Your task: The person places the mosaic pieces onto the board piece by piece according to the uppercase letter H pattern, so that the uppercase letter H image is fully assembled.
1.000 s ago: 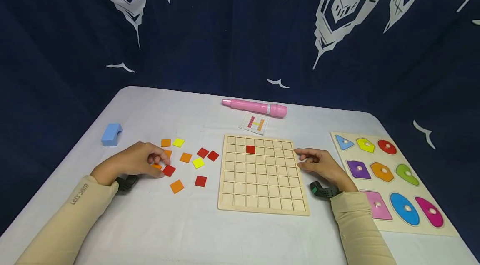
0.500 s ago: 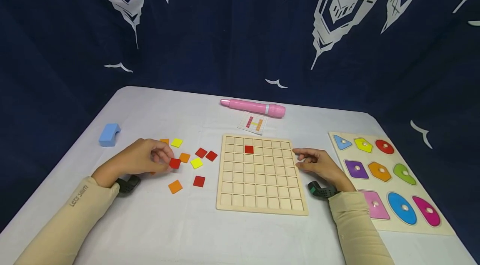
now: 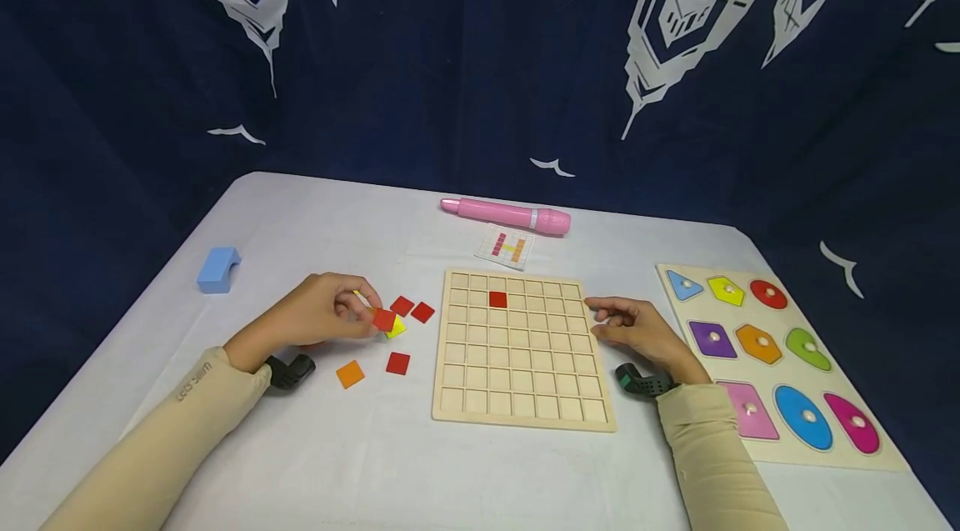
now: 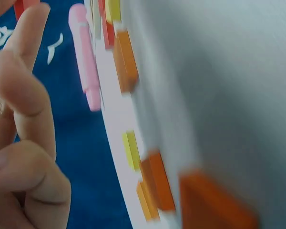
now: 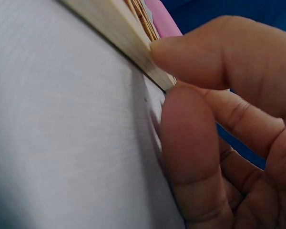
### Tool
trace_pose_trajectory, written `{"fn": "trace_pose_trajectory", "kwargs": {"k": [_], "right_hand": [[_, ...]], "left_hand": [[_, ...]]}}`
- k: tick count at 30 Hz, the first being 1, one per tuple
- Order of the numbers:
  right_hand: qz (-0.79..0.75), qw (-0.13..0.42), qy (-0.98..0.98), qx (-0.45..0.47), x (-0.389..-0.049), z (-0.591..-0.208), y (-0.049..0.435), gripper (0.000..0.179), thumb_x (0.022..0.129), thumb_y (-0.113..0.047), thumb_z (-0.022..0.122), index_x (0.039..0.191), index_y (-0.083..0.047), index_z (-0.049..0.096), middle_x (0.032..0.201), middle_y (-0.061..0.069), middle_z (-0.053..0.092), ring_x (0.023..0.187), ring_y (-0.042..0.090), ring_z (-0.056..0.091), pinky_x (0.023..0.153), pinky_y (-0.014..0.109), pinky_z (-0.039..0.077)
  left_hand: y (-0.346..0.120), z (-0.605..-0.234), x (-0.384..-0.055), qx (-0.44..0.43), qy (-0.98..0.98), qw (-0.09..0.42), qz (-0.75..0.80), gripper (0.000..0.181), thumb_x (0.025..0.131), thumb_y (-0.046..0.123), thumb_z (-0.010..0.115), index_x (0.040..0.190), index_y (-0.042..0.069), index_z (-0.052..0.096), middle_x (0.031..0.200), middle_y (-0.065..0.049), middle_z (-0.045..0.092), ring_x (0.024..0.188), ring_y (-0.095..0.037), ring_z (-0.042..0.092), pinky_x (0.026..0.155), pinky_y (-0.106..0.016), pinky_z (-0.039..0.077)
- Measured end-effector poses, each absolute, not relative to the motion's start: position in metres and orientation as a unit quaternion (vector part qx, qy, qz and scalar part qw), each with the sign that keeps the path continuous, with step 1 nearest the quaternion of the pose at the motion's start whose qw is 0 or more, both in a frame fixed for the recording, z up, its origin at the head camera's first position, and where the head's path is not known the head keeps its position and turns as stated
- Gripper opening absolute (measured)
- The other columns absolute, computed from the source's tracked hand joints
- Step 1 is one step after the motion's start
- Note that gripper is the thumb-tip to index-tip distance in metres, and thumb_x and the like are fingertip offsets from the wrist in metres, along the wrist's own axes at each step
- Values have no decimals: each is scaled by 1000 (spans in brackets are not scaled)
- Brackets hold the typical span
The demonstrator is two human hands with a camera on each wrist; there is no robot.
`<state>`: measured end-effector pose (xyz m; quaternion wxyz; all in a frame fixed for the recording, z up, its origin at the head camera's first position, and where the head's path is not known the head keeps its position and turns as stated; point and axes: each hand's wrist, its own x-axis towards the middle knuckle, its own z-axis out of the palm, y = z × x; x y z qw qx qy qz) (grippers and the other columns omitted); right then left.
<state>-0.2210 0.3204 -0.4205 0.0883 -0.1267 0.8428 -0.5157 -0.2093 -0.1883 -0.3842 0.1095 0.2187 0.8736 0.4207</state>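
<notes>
My left hand (image 3: 322, 310) pinches a red square tile (image 3: 384, 320) by its edge, lifted over the loose tiles; in the left wrist view only a sliver of this tile shows past the fingertips. Under and beside it lie a partly covered yellow tile (image 3: 397, 328), several red tiles (image 3: 402, 306) and an orange tile (image 3: 350, 374). The hand hides more tiles from the head view. A wooden grid board (image 3: 525, 360) has one red tile (image 3: 498, 299) in a cell near its top. Fingertips of my right hand (image 3: 637, 331) touch the board's right edge.
Behind the board lie a small pattern card (image 3: 507, 247) and a pink pen-like stick (image 3: 506, 215). A knobbed shape puzzle (image 3: 780, 364) is at the right, partly under the right forearm. A blue arched block (image 3: 219, 270) stands at the far left.
My left hand has picked up a red tile from the table and carried it to the right, towards the board. My right hand stays at the board's edge.
</notes>
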Motion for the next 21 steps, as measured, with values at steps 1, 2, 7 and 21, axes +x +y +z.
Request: {"fn": "trace_pose_trajectory", "kwargs": {"k": [1,2,7,21], "right_hand": [[-515,88,843,-126,-221,-421,320,51,95,3,73,141,19,58,104,8,66,79,6,54,69,18,48],[-515,88,844,-127,-221,-421,320,51,95,3,73,141,19,58,104,8,66,79,6,54,69,18,48],[-515,88,843,-126,-221,-422,320,51,95,2,73,140,19,58,105,10,65,79,7,54,69,18,48],[-515,86,844,-124,-221,-421,320,51,95,1,74,140,18,58,104,5,66,80,7,54,69,18,48]], "left_hand": [[-185,-384,-209,217,871,111,426,26,87,16,88,108,8,75,83,4,76,56,-13,44,51,-24,31],[-181,-383,-210,215,870,112,430,27,87,18,88,109,9,75,83,4,76,56,-12,43,51,-24,31],[-163,-379,-210,199,862,115,451,28,88,17,88,112,9,76,85,4,79,58,-13,45,61,-26,35],[-113,-384,-217,167,860,114,469,32,89,21,89,117,13,76,85,5,80,66,-16,53,66,-29,37]]}}
